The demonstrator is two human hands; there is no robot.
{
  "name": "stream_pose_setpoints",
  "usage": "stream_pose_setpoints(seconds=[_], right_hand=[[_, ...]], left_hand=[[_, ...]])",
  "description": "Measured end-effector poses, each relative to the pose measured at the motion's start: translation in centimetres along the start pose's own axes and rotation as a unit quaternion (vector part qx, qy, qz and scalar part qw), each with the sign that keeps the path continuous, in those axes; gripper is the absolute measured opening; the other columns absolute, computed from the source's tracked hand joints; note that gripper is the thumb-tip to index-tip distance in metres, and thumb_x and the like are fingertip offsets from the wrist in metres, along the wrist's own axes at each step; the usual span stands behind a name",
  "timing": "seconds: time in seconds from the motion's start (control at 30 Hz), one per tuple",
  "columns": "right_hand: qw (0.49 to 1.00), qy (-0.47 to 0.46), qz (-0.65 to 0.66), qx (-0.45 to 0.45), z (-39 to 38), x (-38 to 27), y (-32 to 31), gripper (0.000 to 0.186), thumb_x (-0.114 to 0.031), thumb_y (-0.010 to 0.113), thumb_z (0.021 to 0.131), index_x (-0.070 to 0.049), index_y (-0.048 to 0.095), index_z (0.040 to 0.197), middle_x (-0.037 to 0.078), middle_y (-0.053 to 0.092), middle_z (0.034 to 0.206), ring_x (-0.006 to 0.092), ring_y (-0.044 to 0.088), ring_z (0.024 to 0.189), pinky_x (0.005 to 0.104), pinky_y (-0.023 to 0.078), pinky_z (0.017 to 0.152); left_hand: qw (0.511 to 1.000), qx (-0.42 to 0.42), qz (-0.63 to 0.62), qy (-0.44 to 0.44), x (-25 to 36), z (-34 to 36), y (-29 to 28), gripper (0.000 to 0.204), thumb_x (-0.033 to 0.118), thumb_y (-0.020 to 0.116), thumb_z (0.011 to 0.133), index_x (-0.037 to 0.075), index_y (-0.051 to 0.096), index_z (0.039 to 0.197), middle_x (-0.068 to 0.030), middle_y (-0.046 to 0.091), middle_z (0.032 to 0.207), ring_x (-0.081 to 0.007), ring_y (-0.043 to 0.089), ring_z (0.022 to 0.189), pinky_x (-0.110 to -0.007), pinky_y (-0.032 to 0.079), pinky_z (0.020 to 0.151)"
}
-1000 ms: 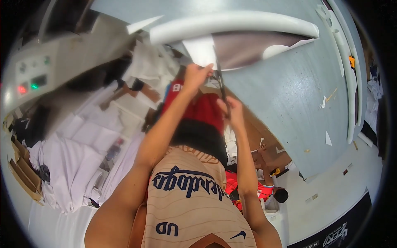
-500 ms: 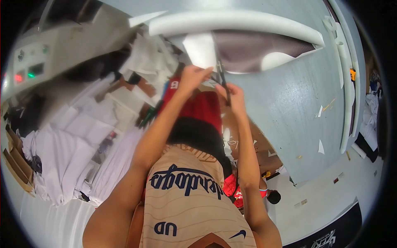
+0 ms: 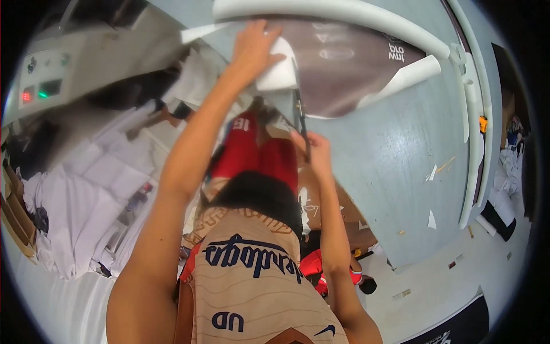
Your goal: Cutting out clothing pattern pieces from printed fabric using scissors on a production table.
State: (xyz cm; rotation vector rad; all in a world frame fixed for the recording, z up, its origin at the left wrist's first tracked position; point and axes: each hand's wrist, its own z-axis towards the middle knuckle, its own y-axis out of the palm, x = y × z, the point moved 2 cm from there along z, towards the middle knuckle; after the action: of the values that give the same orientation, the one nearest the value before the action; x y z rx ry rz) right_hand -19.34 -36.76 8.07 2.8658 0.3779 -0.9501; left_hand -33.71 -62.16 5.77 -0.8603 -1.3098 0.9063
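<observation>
Grey-blue bench (image 3: 395, 155) across the upper right, and on it one brown sheet (image 3: 344, 69), one long white roll (image 3: 332, 8) along its far side, and one white flap (image 3: 279, 75) at its left edge. Two hands at work, one pair of scissors (image 3: 301, 114)! Right hand (image 3: 316, 150) is closed around the handles; blades point away from the body, tips at the sheet's left edge, right beside the flap. Left hand (image 3: 253, 49) is spread, fingers apart, over the flap's upper part; how firmly it presses, I can't tell. So the sheet lies beyond the right hand and just right of the left. Look at the near edge of the bench, slanting down and right from below the scissors to a corner. Wide room opens right of the blades, where two small scraps (image 3: 431, 219) lie, well apart from the hands.
</observation>
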Motion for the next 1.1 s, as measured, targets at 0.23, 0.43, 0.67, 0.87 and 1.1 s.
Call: stream_pose_setpoints(seconds=[0.23, 0.43, 0.67, 0.87, 1.1], right_hand=[[1.000, -0.005, -0.017, 0.012, -0.3, -1.4, -0.4, 0.039, -0.030, 0.083, 0.087, -0.007, 0.059, 0.068, -0.004, 0.049, 0.052, 0.0038, 0.042, 0.040, 0.0219, 0.031, 0.038], [0.998, 0.032, -0.044, 0.014, 0.0, -2.1, -1.8, 0.038, -0.028, 0.083, 0.088, -0.007, 0.059, 0.067, -0.004, 0.049, 0.050, 0.0040, 0.042, 0.039, 0.0215, 0.031, 0.038], [0.998, 0.021, -0.053, -0.009, 0.4, -2.4, -1.5, 0.035, -0.025, 0.082, 0.089, -0.006, 0.060, 0.069, -0.004, 0.051, 0.052, 0.0035, 0.043, 0.041, 0.0210, 0.033, 0.039], [0.998, 0.007, -0.051, -0.026, 2.3, -3.2, -3.0, 0.034, -0.022, 0.082, 0.089, -0.006, 0.060, 0.069, -0.004, 0.051, 0.053, 0.0033, 0.044, 0.042, 0.0216, 0.032, 0.039], [0.978, 0.010, -0.200, -0.065, 4.3, -7.5, -4.8, 0.027, -0.022, 0.079, 0.090, -0.007, 0.064, 0.073, -0.003, 0.051, 0.057, 0.0067, 0.044, 0.046, 0.0250, 0.030, 0.043]], left_hand=[[0.998, -0.049, 0.037, -0.016, -1.1, 1.5, 0.6, 0.113, 0.056, 0.091, 0.056, 0.014, 0.046, 0.151, -0.0238, 0.034, 0.155, -0.0424, 0.029, 0.145, -0.061, 0.033, 0.109], [0.998, -0.031, 0.018, -0.048, -1.1, -1.2, 1.3, 0.129, 0.068, 0.087, 0.053, 0.015, 0.035, 0.159, -0.0252, 0.018, 0.165, -0.0469, 0.013, 0.153, -0.069, 0.019, 0.115], [0.999, -0.008, -0.009, -0.050, -2.3, -2.9, 2.9, 0.124, 0.081, 0.074, 0.060, 0.016, 0.036, 0.159, -0.0233, 0.019, 0.166, -0.0455, 0.012, 0.154, -0.068, 0.012, 0.119], [0.998, -0.025, -0.013, -0.055, -2.4, -3.0, 3.1, 0.129, 0.084, 0.072, 0.060, 0.019, 0.027, 0.162, -0.0199, 0.012, 0.169, -0.0434, 0.006, 0.155, -0.066, 0.009, 0.121], [0.998, -0.009, -0.012, -0.065, -2.8, -3.4, 3.0, 0.126, 0.085, 0.070, 0.061, 0.020, 0.030, 0.161, -0.0179, 0.013, 0.169, -0.0426, 0.008, 0.155, -0.065, 0.010, 0.121]])
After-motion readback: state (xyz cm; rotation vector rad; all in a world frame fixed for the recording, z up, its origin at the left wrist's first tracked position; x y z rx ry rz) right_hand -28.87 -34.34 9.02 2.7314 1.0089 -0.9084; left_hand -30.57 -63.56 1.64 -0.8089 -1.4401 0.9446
